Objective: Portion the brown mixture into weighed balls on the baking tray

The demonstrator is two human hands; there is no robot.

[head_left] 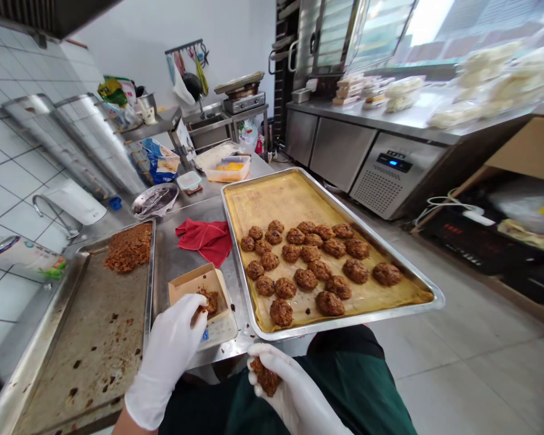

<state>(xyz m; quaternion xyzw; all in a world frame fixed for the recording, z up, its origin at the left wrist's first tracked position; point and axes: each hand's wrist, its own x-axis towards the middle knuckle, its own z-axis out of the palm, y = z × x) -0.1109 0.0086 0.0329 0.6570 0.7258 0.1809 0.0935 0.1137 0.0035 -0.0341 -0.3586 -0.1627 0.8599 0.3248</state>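
plainly, from the head view: the left hand (pixel 170 356), in a white glove, reaches into a small cardboard box (pixel 199 291) that sits on a scale (pixel 220 329) on the steel desk (pixel 188 257). its fingers (pixel 198 307) are pinched together on a brown lump of dough (pixel 210 300) lying in the box. the right hand (pixel 283 383), also gloved, is low near the person's lap, fingers curled and clamped on a second dough portion (pixel 266 376).

to the left lies a greasy tray (pixel 90 344) with a heap of loose mixture (pixel 129 246) at its far end. to the right a lined baking tray (pixel 424 289) overhangs the desk edge and carries rows of shaped cookies (pixel 315 266), filling only its near half. a red cloth (pixel 206 238) lies between the trays.

a judgement on doing the weighing well: keep the hand's weight off the box so the reading is true, add or take away small pinches only, and hold the portion in the right hand clear of the scale. the overhanging tray looks easy to knock with a knee or elbow.

as for writing: the scale's blue display shows just beside the left hand, but its digits are too small to read. packets at the back of the desk carry print that cannot be made out.
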